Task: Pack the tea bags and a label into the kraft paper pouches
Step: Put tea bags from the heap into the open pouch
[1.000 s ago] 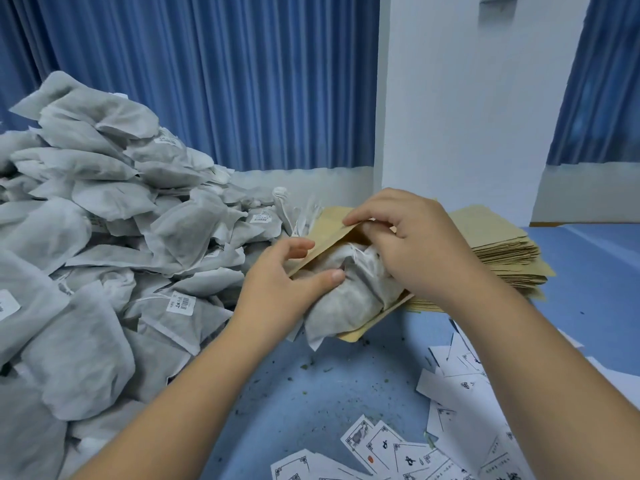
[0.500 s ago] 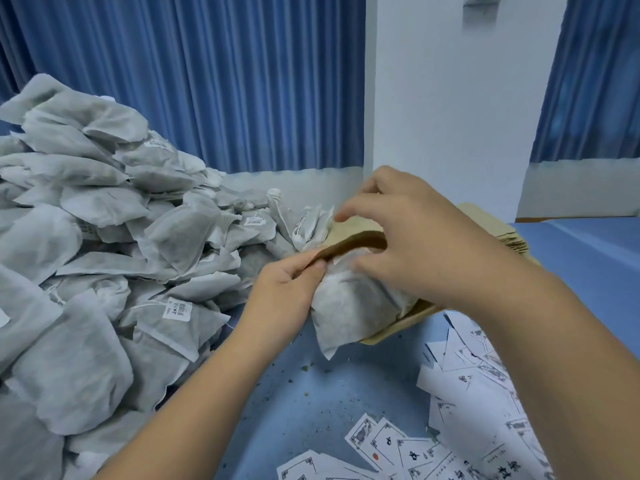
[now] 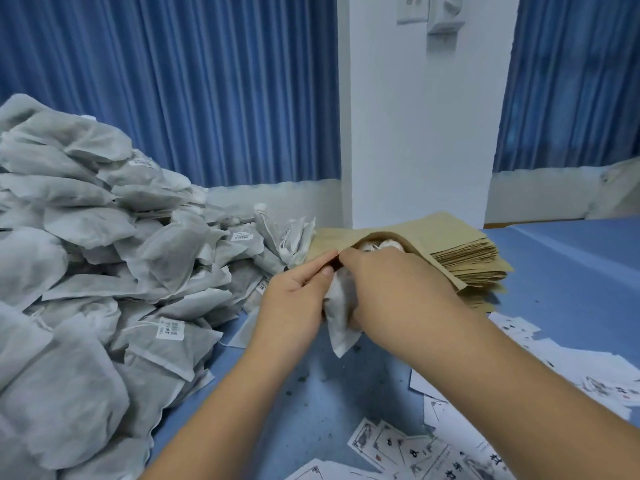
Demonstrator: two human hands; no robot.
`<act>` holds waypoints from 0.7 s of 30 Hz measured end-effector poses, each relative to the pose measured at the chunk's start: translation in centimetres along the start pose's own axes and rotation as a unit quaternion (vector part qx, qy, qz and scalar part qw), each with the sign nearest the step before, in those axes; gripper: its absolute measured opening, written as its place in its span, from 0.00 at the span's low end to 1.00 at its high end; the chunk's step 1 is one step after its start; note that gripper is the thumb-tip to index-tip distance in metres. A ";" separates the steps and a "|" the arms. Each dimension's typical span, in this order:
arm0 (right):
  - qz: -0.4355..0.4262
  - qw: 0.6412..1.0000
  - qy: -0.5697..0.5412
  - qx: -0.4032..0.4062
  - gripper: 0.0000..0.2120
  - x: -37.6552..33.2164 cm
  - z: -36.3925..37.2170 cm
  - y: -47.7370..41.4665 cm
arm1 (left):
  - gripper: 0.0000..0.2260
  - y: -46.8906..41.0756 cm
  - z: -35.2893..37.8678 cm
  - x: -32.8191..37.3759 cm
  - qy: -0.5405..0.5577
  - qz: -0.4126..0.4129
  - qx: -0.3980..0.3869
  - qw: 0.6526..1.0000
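Note:
A kraft paper pouch (image 3: 408,237) lies mouth-open on top of the pouch stack (image 3: 474,261). White tea bags (image 3: 341,313) stick halfway out of its mouth. My left hand (image 3: 294,299) pinches the pouch's near edge beside the tea bags. My right hand (image 3: 398,289) grips the tea bags at the pouch mouth and covers most of them. Printed labels (image 3: 405,448) lie scattered on the blue table (image 3: 311,393) near its front.
A large heap of grey-white tea bags (image 3: 86,271) fills the left side of the table. More loose labels (image 3: 554,362) lie at the right. A white pillar (image 3: 415,133) and blue curtains stand behind the table.
The tea bags have gone deeper into the pouch. My left hand moved from the tea bags to the pouch's edge, and my right hand came down over the bags.

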State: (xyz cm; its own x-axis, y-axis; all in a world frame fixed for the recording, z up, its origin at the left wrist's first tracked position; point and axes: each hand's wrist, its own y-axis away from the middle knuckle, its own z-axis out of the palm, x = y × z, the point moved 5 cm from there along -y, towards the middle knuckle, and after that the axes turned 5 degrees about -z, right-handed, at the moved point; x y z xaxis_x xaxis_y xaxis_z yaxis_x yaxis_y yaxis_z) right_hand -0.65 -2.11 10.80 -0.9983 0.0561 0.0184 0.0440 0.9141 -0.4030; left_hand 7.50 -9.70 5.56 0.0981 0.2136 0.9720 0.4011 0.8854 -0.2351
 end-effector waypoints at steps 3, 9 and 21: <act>0.035 0.999 -0.008 -0.021 0.14 0.8 0.2 -0.4 | 0.13 -0.1 0.0 -0.2 0.009 -0.001 -0.006 1.000; 0.058 0.996 0.057 0.045 0.12 1.8 0.1 -0.4 | 0.14 0.4 0.7 0.2 0.065 0.006 -0.030 0.997; -0.052 0.994 0.077 0.063 0.31 0.4 1.0 4.8 | 0.16 1.1 1.8 0.5 0.097 0.066 -0.044 0.992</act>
State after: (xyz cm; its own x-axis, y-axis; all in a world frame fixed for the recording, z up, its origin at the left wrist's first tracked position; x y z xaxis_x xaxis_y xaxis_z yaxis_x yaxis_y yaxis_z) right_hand -0.89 1.91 8.00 -0.9787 0.0343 0.2025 -0.0738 0.8613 -0.5028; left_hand 6.42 -7.85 5.81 0.3247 0.2343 0.9163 0.4507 0.8135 -0.3677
